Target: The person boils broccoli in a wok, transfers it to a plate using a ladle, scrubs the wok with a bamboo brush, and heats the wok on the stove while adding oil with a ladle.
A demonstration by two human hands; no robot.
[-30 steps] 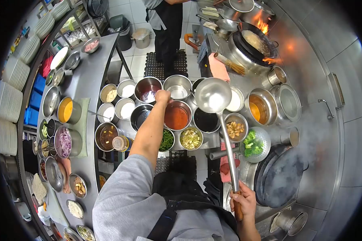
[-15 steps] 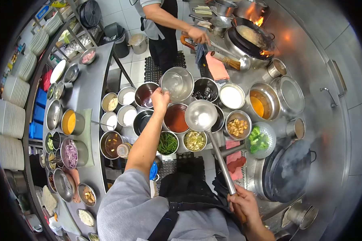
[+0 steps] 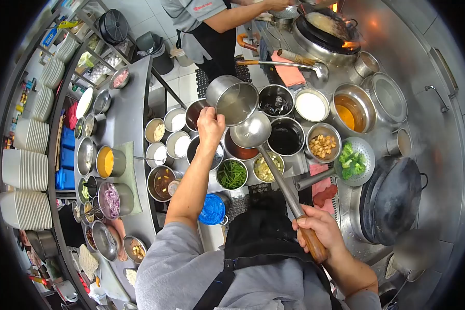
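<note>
Left hand (image 3: 211,125) grips the pot (image 3: 234,100) at its one o'clock; right hand (image 3: 320,227) grips the ladle (image 3: 280,181), axis toward eleven, bowl (image 3: 249,131) nearer left hand.

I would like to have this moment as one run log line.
left hand: holding tilted steel pot | right hand: gripping ladle by wooden handle | ladle bowl: close to steel pot, contact unclear

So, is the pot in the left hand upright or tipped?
Tipped: the pot leans toward the ladle in the right hand, its far outer wall in view. I cannot tell whether anything pours.
</note>
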